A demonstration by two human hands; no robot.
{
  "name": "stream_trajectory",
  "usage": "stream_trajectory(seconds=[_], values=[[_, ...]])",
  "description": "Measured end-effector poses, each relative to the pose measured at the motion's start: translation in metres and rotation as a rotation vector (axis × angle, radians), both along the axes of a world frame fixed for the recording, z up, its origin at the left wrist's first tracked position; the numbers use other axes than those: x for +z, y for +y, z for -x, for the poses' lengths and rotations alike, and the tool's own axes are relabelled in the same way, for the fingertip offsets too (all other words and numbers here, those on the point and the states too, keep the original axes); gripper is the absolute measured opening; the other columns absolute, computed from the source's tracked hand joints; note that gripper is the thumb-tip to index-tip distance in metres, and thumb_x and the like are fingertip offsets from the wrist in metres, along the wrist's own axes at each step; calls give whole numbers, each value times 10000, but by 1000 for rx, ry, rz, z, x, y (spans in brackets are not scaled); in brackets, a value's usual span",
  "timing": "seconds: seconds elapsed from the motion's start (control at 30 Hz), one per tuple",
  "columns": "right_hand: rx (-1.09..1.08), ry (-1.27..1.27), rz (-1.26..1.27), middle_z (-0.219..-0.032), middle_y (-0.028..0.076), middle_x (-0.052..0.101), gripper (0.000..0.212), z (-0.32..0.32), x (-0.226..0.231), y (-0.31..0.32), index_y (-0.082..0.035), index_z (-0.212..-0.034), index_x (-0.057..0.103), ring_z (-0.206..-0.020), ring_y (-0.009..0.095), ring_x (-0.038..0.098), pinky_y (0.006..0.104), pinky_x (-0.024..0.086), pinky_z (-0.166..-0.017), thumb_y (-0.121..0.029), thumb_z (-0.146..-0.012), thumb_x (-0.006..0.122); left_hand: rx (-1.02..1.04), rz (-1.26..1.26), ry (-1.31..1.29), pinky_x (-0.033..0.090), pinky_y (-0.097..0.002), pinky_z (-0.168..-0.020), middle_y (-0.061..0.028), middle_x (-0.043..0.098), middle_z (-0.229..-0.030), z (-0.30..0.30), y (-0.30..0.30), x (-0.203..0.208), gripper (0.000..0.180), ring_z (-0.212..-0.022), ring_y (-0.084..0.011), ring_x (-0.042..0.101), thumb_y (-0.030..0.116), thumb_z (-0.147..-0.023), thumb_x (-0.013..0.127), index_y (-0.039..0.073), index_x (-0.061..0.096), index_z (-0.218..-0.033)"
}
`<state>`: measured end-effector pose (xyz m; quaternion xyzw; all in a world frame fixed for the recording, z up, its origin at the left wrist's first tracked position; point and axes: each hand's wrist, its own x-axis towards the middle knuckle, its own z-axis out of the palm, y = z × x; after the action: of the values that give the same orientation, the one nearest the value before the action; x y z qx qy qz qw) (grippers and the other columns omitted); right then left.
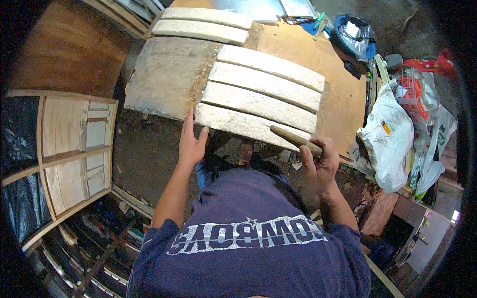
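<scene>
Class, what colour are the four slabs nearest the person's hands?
The four slabs are creamy off-white, seen best in the head view.

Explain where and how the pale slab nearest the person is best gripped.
Probably by its long near edge, coming from the person's side. The nearest slab lies flat with that edge open, while only a narrow gap parts its far edge from the next slab. Grip left of the brown stick, which overlaps its right end in this view.
</scene>
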<state>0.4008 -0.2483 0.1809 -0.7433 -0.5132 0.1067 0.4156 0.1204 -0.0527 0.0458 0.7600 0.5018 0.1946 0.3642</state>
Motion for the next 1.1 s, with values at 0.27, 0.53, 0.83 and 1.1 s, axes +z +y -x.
stream_trajectory(seconds=[0.27,0.53,0.83,1.1], values=[[263,-64,132,-867,151,629,218,21,-7,45,-15,-1067,578,-719,204,647,340,508,-648,-114,-916,700,15,18,-97,317,-455,-1157,-257,376,-1533,5,3,-6,759,-1412,-407,381,262,-957,616,53,217,-1568],[253,-140,113,-846,161,609,236,32,-17,77,-16,-1087,561,-646,239,617,363,497,-598,-148,-938,688,42,55,-92,308,-425,-1167,-259,391,-1521,9,4,-7,760,-1412,-388,390,205,-943,623,-2,219,-1553],[320,-46,-66,-795,141,633,266,66,-11,110,-46,-1112,533,-618,224,639,331,496,-549,-152,-933,699,41,112,-151,326,-411,-1158,-234,405,-1521,14,2,-1,757,-1404,-365,414,122,-932,614,51,209,-1568],[337,-137,99,-808,141,595,211,75,-26,141,-57,-1072,550,-599,261,596,349,489,-574,-167,-950,682,13,72,-133,333,-411,-1153,-231,404,-1523,17,6,-5,785,-1399,-374,415,91,-922,598,50,168,-1577]])
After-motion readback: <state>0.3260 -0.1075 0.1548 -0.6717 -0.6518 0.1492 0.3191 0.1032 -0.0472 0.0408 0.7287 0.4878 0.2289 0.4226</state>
